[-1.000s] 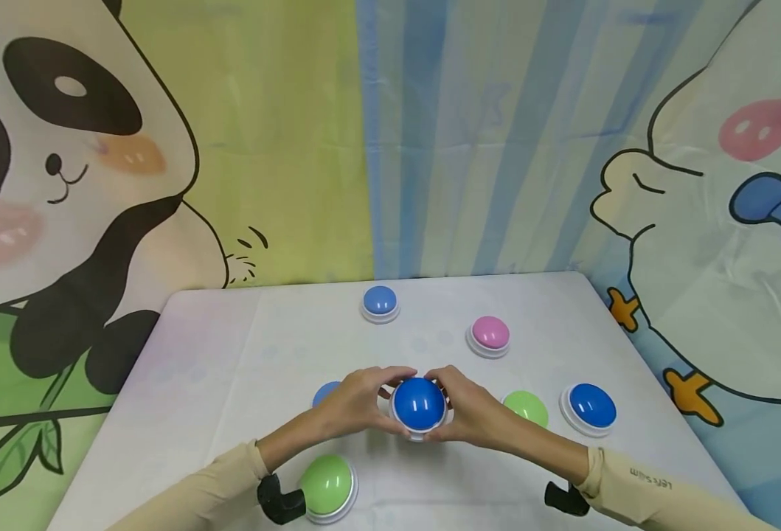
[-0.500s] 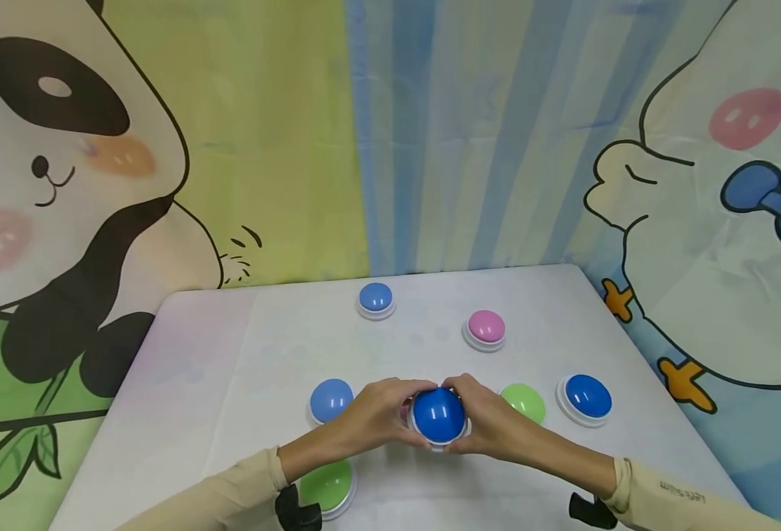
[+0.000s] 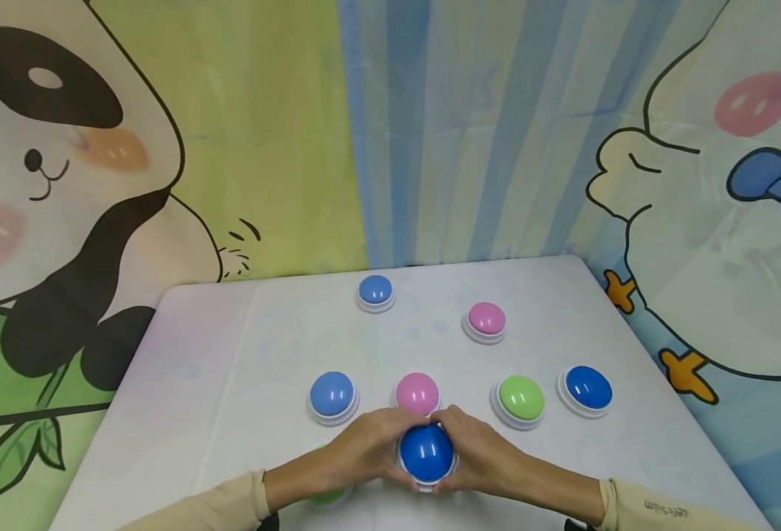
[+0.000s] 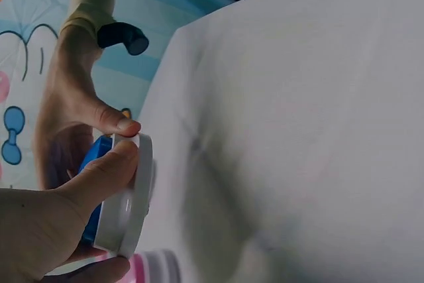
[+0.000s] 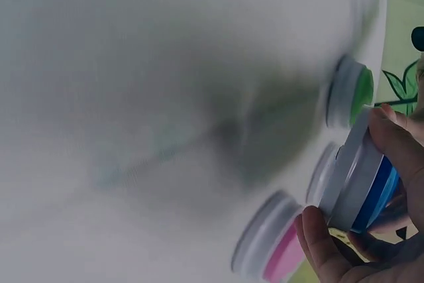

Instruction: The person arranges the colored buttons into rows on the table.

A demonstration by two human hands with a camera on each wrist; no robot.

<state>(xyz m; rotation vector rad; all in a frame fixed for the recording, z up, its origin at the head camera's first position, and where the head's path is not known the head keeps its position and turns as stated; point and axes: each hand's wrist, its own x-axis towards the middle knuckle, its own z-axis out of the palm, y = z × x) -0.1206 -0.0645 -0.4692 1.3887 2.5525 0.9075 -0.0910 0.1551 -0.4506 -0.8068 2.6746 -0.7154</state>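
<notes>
Both hands hold a blue dome push button (image 3: pixel 426 452) with a white base, raised off the table and tilted. My left hand (image 3: pixel 378 445) grips its left side, and my right hand (image 3: pixel 481 451) grips its right side. In the left wrist view, both thumbs press on the white base (image 4: pixel 126 213). Just beyond the held button stands a pink push button (image 3: pixel 417 393), its near edge partly covered by the fingers. A green push button (image 3: pixel 327 497) lies mostly hidden under the left forearm.
On the white table (image 3: pixel 217 413) stand more push buttons: a light blue one (image 3: pixel 332 394), a green one (image 3: pixel 521 398), a dark blue one (image 3: pixel 588 389), a pink one (image 3: pixel 486 318) and a far blue one (image 3: pixel 375 290). Printed curtains (image 3: pixel 284 147) border the table's back.
Both hands carried the held blue button slightly right, then back left and nearer the body. The pink button behind it has come into sight, while the left arm now covers more of the near green button.
</notes>
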